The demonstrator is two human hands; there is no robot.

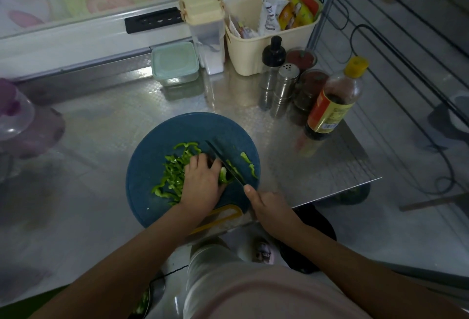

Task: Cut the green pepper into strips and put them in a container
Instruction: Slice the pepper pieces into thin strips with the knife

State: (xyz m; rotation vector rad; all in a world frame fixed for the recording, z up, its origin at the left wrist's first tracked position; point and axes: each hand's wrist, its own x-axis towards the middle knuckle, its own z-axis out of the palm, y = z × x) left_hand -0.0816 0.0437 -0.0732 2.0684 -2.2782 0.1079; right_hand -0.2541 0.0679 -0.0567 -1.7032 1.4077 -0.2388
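The round blue cutting board (pixel 152 146) sits at the front edge of the shiny metal desk (pixel 101 128), close to its front right corner. The last piece of green pepper (pixel 223 176) lies on the board. The left hand (pixel 201 182) curls over it and holds it down. The right hand (pixel 269 207) grips the handle of the knife (pixel 223 160), and the dark blade rests on the pepper right next to the left fingers.

That is the big danger. The piece is small, so the fingers are very near the blade. If the pepper rolls or the fingertips poke out, the knife can cut them.

The desk looks smooth and slippery. A hard push could make the board slide toward the front edge, and the cut would go crooked.

A big pile of strips (pixel 172 176) lies on the left part of the board, partly under the left hand. A few more strips lie to the right of the blade, near the rim of the board. A quick sweep could knock those onto the desk.

A bowl (pixel 144 298) with green bits seems to sit low, below the front edge of the desk. Strips could drop on the way down to it.
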